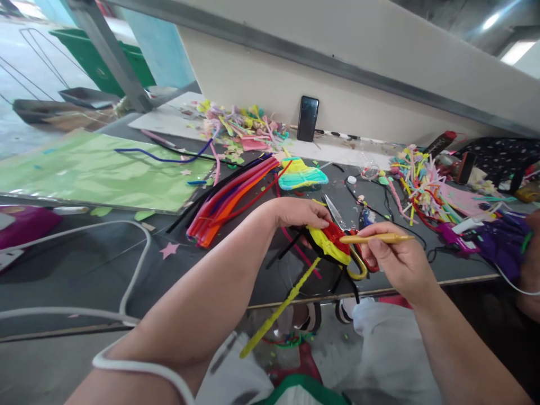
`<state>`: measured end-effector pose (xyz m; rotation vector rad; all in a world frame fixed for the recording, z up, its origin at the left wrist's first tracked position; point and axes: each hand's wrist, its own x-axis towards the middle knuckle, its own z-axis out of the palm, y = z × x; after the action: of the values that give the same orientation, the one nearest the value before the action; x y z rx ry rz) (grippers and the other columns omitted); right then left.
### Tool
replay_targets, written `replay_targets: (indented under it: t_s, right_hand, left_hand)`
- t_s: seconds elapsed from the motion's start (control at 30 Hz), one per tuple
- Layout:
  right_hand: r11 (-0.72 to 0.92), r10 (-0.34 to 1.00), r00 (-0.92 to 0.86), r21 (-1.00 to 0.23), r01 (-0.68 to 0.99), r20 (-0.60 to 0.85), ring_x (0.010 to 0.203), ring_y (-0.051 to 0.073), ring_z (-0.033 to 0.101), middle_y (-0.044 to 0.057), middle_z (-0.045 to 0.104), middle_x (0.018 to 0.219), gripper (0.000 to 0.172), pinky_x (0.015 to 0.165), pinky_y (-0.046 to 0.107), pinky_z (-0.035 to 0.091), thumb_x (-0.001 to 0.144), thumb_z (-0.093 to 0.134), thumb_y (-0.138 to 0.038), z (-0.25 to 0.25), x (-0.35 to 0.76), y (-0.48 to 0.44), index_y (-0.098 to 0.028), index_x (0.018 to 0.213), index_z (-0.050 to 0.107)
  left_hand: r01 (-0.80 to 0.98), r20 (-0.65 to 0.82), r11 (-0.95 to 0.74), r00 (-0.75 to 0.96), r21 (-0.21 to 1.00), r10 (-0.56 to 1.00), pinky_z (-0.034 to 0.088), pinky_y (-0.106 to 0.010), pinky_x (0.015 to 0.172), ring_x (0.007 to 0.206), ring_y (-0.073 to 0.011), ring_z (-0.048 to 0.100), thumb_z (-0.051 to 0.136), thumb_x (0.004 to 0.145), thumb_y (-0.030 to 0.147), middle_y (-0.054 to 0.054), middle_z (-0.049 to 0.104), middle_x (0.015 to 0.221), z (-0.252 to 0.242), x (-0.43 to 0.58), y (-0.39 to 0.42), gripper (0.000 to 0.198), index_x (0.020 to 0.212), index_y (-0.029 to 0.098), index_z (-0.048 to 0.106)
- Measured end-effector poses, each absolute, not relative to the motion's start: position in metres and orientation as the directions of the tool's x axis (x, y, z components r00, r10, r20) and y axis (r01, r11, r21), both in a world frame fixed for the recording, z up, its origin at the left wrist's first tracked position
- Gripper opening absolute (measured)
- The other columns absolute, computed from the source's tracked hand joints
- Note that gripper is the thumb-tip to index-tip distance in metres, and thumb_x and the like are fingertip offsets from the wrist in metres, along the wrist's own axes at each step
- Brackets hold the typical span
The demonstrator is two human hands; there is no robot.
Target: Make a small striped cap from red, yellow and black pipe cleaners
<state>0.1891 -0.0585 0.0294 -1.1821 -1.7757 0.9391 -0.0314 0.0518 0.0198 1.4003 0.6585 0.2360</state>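
My left hand [304,214] grips a red, yellow and black craft piece [323,243] made of fuzzy stems, held over the table's front edge. A twisted yellow stem [280,309] hangs down from it, and black stem ends stick out below. In my right hand [394,256] is a slim yellow-orange pen-like stick [377,239], its tip against the red part of the piece. Scissors [335,214] with yellow, black and red handles lie just behind and partly under my hands. A yellow and turquoise craft piece [302,174] rests farther back.
Bundled pipe cleaners [236,197] lie left of centre. Behind them stands a phone [308,118] against the board. Piles of colourful scraps [248,126] sit at the back and right. A green sheet [97,169] covers the left. A white cable [139,270] loops by my left arm. Another person's arm [529,275] shows at right.
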Motion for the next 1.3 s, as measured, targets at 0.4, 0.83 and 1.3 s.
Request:
replay_targets:
  t_s: [0.4,0.83,1.3]
  right_hand:
    - [0.418,0.903,-0.357,-0.689,0.592,0.24,0.061,0.013,0.058,0.001,0.062,0.071,0.023,0.055,0.024,0.04,0.093,0.045,-0.041,0.03,0.175,-0.051,-0.022,0.095,0.059]
    - [0.512,0.856,-0.433,-0.572,0.641,0.281,0.065,0.013,0.059,0.002,0.065,0.079,0.019,0.062,0.025,0.042,0.094,0.043,-0.034,0.033,0.169,-0.046,-0.023,0.089,0.057]
    - [0.31,0.931,-0.337,-0.79,0.529,0.14,0.054,0.011,0.054,-0.001,0.058,0.063,0.024,0.053,0.024,0.041,0.092,0.047,-0.043,0.02,0.177,-0.033,-0.02,0.089,0.055]
  left_hand:
    - [0.281,-0.305,0.129,0.776,0.951,0.552,0.044,-0.02,0.056,0.062,-0.012,0.059,0.069,0.07,0.028,-0.001,0.066,0.073,0.017,-0.029,0.052,0.026,0.092,0.016,0.063]
    - [0.308,-0.307,0.084,0.808,0.948,0.503,0.04,-0.019,0.049,0.057,-0.0123,0.059,0.063,0.076,0.038,-0.002,0.067,0.077,0.014,-0.026,0.052,0.027,0.095,0.019,0.059]
    - [0.288,-0.302,0.102,0.831,0.952,0.467,0.043,-0.017,0.051,0.064,-0.0124,0.06,0.065,0.076,0.036,-0.003,0.066,0.08,0.016,-0.027,0.051,0.029,0.099,0.018,0.061]
